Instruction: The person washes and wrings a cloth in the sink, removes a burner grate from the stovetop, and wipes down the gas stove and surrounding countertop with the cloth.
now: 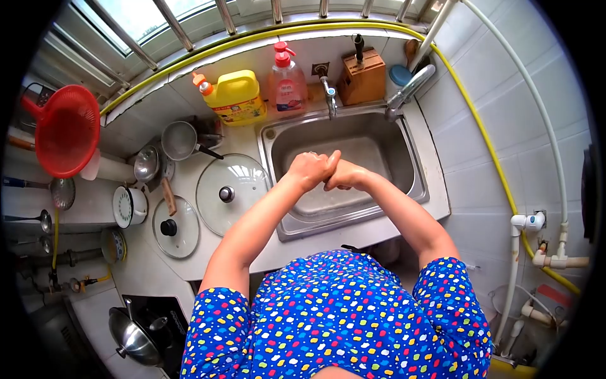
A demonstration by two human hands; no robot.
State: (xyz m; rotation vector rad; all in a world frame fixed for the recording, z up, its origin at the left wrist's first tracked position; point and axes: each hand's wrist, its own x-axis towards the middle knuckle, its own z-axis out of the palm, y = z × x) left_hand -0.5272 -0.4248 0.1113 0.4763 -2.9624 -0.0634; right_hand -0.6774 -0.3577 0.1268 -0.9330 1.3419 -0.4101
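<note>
My forearms (260,221) reach forward and in, so my left hand (309,170) and right hand (347,174) meet over the steel sink (374,144) set into the worktop (189,266), fingers curled in on each other; whether one grips the other I cannot tell. Along the back, a yellow jug (238,95) with an orange cap hides its contents, a pink, see-through bottle (289,90) with a red pump stands next to it, and a wooden block (365,79) holds a black-handled tool (359,48)

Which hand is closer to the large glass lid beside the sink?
Left. The left hand is over the sink, just right of the large glass lid; the right hand is touching it on its far side, farther from the lid.
</note>
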